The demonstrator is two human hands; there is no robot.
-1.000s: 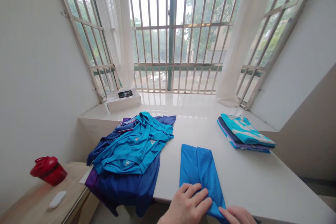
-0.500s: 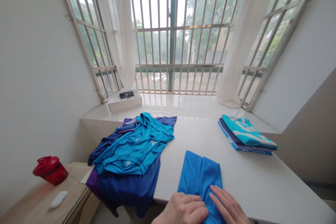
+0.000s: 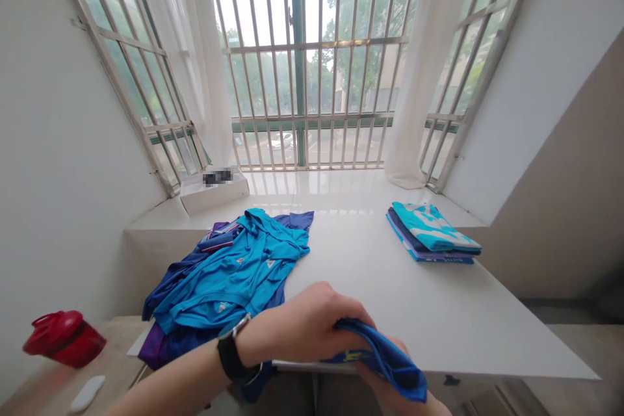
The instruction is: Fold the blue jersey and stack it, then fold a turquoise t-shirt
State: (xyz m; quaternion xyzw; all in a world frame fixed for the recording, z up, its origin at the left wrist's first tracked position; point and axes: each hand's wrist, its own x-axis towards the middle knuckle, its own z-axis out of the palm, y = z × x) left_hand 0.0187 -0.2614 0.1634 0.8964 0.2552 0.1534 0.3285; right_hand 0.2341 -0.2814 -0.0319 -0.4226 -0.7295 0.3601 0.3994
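A folded blue shirt [image 3: 390, 361] is bent over between my two hands above the front edge of the white tabletop. My left hand [image 3: 316, 322], with a black-banded watch [image 3: 236, 351] on its wrist, is closed on the shirt's left end. My right hand [image 3: 385, 390] is wrapped around the shirt from below; the cloth hides part of its fingers. A bit of yellow print shows on the underside. On the left lies a loose pile of turquoise and navy shirts [image 3: 234, 273], partly behind my left forearm.
A neat stack of folded clothes [image 3: 433, 234] lies on the right of the white tabletop [image 3: 351, 260]. A white box [image 3: 214, 194] stands by the barred window. At lower left, a red lidded cup [image 3: 65, 338] and a white object [image 3: 88, 393] sit on a wooden surface.
The blue shirt lay flat on the tabletop under both hands; now it is lifted and bent over in them. My left hand has reached forward, and the view has shifted right.
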